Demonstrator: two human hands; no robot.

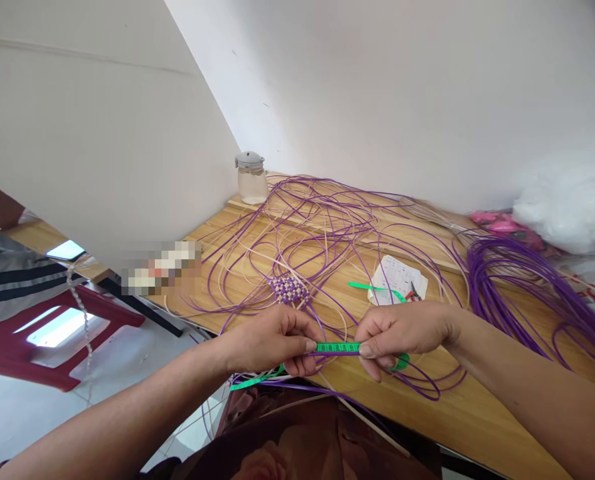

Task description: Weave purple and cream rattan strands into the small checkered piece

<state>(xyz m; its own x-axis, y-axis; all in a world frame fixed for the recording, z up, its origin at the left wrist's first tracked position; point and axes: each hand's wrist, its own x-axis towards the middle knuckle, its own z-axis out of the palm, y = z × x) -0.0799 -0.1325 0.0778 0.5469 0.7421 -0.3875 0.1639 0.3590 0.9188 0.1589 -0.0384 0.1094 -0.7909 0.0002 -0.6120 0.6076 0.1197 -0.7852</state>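
A green measuring tape (337,347) is stretched between my two hands, with a purple strand running along its lower edge. My left hand (282,340) pinches one end of the stretch between thumb and fingers. At the other end, my right hand (395,333) pinches the tape in the same way. More of the tape dangles below the left hand and shows beside the right one. Just beyond the hands lies a small woven purple-and-cream checkered piece (289,290), with long loose strands (317,233) spreading from it over the table.
On the wooden table (427,413) are a lidded glass jar (252,180), a written paper (397,279) and red-handled pliers (413,292). A thick purple strand bundle (502,293) and white plastic bags (562,200) are at right. A red stool (72,333) stands left, beside a seated person.
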